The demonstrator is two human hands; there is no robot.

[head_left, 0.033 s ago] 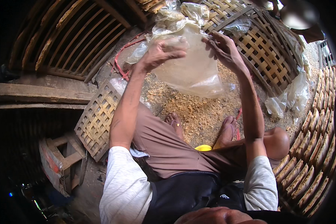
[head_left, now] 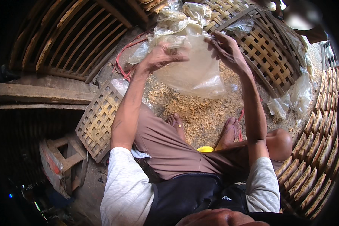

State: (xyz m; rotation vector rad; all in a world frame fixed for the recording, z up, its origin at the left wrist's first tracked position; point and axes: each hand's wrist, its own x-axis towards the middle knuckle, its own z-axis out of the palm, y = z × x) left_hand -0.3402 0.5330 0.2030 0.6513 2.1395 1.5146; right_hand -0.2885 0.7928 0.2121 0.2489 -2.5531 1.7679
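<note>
A cloudy, clear plastic bag (head_left: 197, 75) is stretched out in front of me, hanging above a heap of pale brown crumbs. Its upper right edge is pinched between the thumb and fingers of my right hand (head_left: 226, 49). Over the bag's left side is my left hand (head_left: 162, 57), its thumb pointing right and apart from the fingers, which are smeared by motion. I see no grip of that hand on the plastic. Crumpled plastic bags (head_left: 173, 24) are piled just beyond both hands.
Crumbs (head_left: 188, 109) cover the floor between my feet. A woven bamboo tray (head_left: 100, 120) leans at left beside a wooden stool (head_left: 66, 162). More woven bamboo panels (head_left: 267, 52) stand at far right. Slatted racks (head_left: 79, 41) rise at far left; rows of brown slabs (head_left: 312, 150) fill the right.
My left hand's blurred fingers have shifted slightly and lifted a little over the bag. My right hand stays at the bag's edge.
</note>
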